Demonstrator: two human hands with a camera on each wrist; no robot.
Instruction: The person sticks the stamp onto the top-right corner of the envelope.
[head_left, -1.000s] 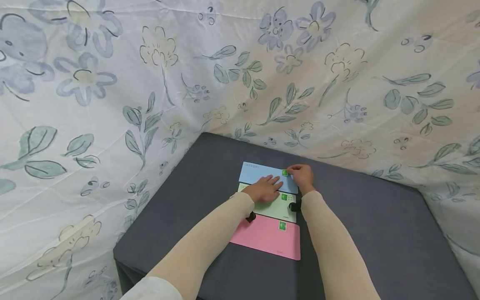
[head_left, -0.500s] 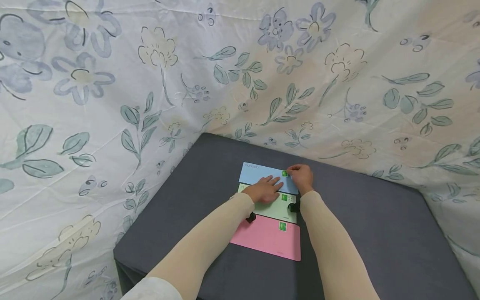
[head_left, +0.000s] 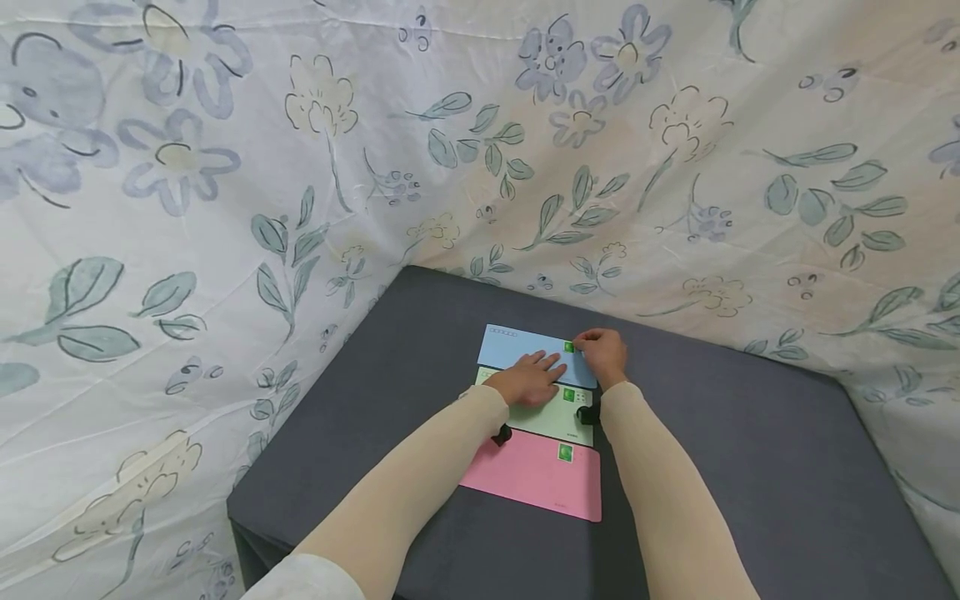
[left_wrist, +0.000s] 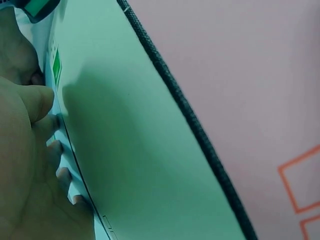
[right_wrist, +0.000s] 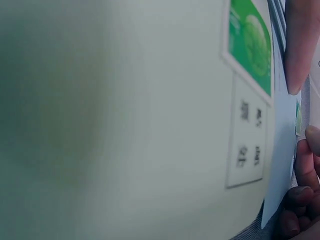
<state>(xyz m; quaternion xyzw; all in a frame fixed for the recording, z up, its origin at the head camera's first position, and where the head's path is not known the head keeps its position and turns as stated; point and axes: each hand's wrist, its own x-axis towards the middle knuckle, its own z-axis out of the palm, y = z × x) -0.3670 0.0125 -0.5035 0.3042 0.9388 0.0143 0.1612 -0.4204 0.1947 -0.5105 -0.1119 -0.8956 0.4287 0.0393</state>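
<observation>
Three envelopes lie flat in a column in the head view: blue (head_left: 510,346) farthest, pale green (head_left: 551,423) in the middle, pink (head_left: 525,479) nearest. My left hand (head_left: 527,381) rests with spread fingers across the blue and green ones. At the blue envelope's upper right corner is a small green stamp (head_left: 568,347), its right edge pinched between the thumb and forefinger of my right hand (head_left: 606,357). The right wrist view shows those fingertips (right_wrist: 311,137) right at the stamp (right_wrist: 298,119), the other fingers curled.
Another green stamp (head_left: 568,395) is on the green envelope, and a similar one (head_left: 565,452) on the pink envelope. A dark grey cloth (head_left: 375,417) covers the table. Floral fabric (head_left: 480,167) hangs behind and to the left of it.
Both hands have stayed almost still over the envelopes. The right forearm has shifted very slightly; the stamp remains at the blue envelope's corner.
</observation>
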